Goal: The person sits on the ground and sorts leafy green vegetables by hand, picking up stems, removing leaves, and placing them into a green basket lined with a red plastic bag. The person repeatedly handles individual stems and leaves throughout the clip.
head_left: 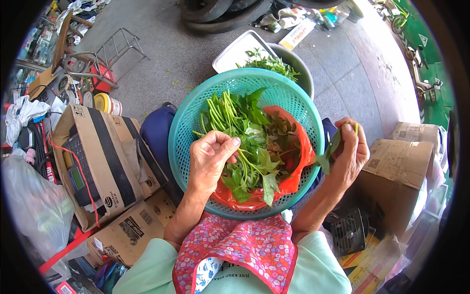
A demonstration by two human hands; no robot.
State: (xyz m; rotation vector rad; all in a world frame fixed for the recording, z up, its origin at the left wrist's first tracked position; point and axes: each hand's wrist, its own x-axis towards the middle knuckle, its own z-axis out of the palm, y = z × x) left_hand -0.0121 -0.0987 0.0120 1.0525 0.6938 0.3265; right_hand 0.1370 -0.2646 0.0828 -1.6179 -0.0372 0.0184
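A teal plastic basket (182,105) with a perforated wall sits between my knees. Inside lies an open red plastic bag (298,182) under a heap of leafy greens (254,166), with a bundle of green stems (223,113) on the far left side. Over the basket's near left part, my left hand (211,158) is closed, thumb against the fingers; whatever it pinches is hidden. Beyond the right rim I hold up my right hand (350,152), its fingers closed on a leafy green sprig (334,148) whose leaf hangs toward the basket.
Behind the basket stand a grey basin (304,73) with more greens (271,64) and a white tray (240,51). Black tires (220,19) lie farther back. Cardboard boxes flank me, one (105,161) at left holding a dark device, another (399,161) at right.
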